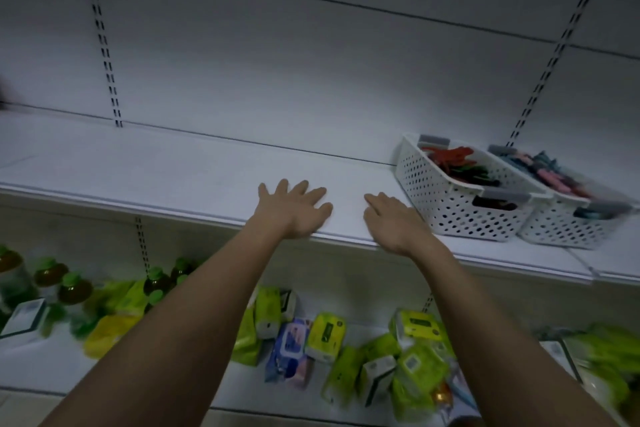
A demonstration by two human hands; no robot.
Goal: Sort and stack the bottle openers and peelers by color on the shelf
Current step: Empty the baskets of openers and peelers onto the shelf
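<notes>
Left hand (294, 210) and right hand (394, 222) flat on the shelf (173, 170), fingers spread, holding nothing. Openers and peelers heaped in two white baskets (460, 211) just right of the right hand. Probably light, rigid, tangle-prone; best pinched singly by the handle.

Hands: two, the left hand (294, 210) and the right hand (394, 222), centre of frame
White perforated baskets: two, the nearer basket (450, 204) and the farther basket (568, 229), right of frame
Shelves: two, the upper shelf (173, 170) and the lower shelf (52, 357)
Green-capped jars (71, 288): at least five, lower left, blurred
Utensils in baskets: too jumbled to count
</notes>
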